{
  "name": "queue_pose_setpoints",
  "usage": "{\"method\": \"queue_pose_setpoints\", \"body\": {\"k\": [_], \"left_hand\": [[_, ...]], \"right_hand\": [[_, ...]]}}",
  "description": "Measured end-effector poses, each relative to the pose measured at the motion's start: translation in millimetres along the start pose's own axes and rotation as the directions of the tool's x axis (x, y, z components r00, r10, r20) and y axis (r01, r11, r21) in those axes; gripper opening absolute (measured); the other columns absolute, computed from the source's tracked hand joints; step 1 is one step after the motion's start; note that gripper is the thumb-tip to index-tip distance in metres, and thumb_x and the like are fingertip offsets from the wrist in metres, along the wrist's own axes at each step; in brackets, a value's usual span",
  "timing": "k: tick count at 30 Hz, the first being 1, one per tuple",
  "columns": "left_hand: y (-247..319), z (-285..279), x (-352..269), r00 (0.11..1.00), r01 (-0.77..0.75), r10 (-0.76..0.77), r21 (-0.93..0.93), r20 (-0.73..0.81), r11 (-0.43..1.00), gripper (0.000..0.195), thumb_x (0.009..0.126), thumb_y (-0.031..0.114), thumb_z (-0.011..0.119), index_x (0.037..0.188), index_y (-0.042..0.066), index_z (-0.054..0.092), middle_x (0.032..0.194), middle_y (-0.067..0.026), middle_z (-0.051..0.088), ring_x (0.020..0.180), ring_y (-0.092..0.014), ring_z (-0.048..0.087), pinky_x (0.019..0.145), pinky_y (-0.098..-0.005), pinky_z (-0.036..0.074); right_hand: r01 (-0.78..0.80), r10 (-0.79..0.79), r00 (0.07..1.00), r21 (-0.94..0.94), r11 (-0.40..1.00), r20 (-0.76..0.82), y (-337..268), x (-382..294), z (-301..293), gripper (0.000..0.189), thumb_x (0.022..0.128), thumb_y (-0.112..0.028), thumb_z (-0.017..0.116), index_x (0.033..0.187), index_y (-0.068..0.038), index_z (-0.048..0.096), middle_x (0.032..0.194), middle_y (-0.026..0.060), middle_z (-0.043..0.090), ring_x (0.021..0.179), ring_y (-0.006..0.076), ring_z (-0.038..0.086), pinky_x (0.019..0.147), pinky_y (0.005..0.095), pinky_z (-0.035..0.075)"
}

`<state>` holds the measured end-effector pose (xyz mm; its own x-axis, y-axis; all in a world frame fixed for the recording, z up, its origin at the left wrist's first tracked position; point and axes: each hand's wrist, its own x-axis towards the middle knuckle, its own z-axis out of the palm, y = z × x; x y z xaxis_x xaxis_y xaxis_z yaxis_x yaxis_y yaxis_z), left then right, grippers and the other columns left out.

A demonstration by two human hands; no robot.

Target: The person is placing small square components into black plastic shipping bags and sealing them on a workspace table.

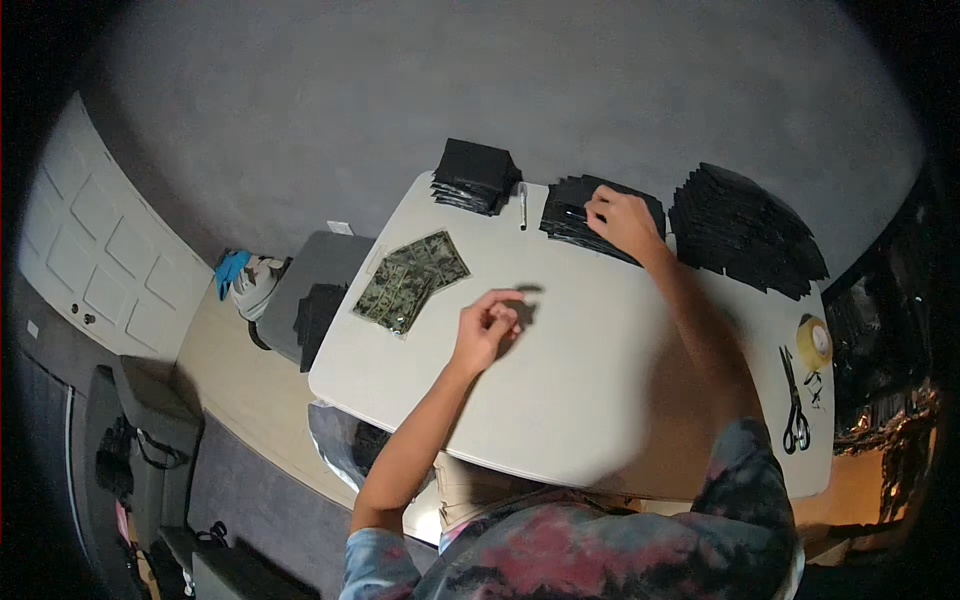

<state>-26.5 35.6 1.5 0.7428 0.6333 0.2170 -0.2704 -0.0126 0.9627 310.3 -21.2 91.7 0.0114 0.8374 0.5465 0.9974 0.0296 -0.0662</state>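
Observation:
My left hand [486,330] hovers over the white table [570,375], its index finger stretched out and the others loosely curled, holding nothing. To its left lie two overlapping camouflage-patterned packets [409,281] in clear plastic. My right hand [621,219] is at the middle stack of flat black packets [559,206], fingers bent down over the top. Whether it grips a packet is hidden by the fingers. A smaller black stack [476,172] sits at the far left corner, and a larger, leaning black stack [742,225] at the far right.
A marker [523,206] lies between the left and middle stacks. At the right edge are scissors [795,409] and a roll of tape [814,341]. Left of the table, a grey seat [322,262] bears black packets [319,319]. A grey wall [480,82] stands behind.

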Motion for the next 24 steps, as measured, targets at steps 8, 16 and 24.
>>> {"method": "queue_pose_setpoints", "body": {"k": [8, 16, 24], "left_hand": [[22, -49, 8, 0.790, -0.417, 0.432, 0.134, -0.434, 0.899, 0.028, 0.105, 0.023, 0.058, 0.106, -0.001, 0.073, 0.070, 0.0040, 0.048, 0.064, -0.006, 0.047, 0.057, -0.0250, 0.036], [7, -27, 5, 0.940, -0.224, 0.293, 0.328, -0.177, 0.918, 0.019, 0.099, 0.009, 0.057, 0.105, 0.000, 0.073, 0.076, 0.0009, 0.058, 0.071, -0.009, 0.055, 0.066, -0.0254, 0.045], [24, 48, 55, 0.925, -0.259, -0.046, 0.715, 0.376, 0.649, 0.050, 0.092, -0.002, 0.051, 0.140, 0.001, 0.064, 0.134, -0.0208, 0.071, 0.121, -0.042, 0.068, 0.107, -0.0430, 0.053]], "right_hand": [[0.212, -0.231, 0.972, 0.306, 0.928, 0.028, -112, -84, -30, 0.017, 0.085, -0.005, 0.074, 0.102, -0.004, 0.080, 0.120, 0.0067, 0.072, 0.100, 0.0246, 0.074, 0.086, 0.0368, 0.061], [-0.085, 0.051, 0.968, 0.130, 0.988, 0.244, -97, -113, -15, 0.038, 0.091, 0.004, 0.060, 0.125, -0.004, 0.076, 0.150, 0.0136, 0.061, 0.142, 0.0318, 0.054, 0.120, 0.0413, 0.044], [-0.286, 0.257, 0.901, 0.032, 0.958, 0.350, -178, -121, 33, 0.069, 0.105, -0.032, 0.054, 0.149, 0.019, 0.042, 0.162, 0.0372, 0.036, 0.156, 0.0474, 0.028, 0.129, 0.0511, 0.025]]}}
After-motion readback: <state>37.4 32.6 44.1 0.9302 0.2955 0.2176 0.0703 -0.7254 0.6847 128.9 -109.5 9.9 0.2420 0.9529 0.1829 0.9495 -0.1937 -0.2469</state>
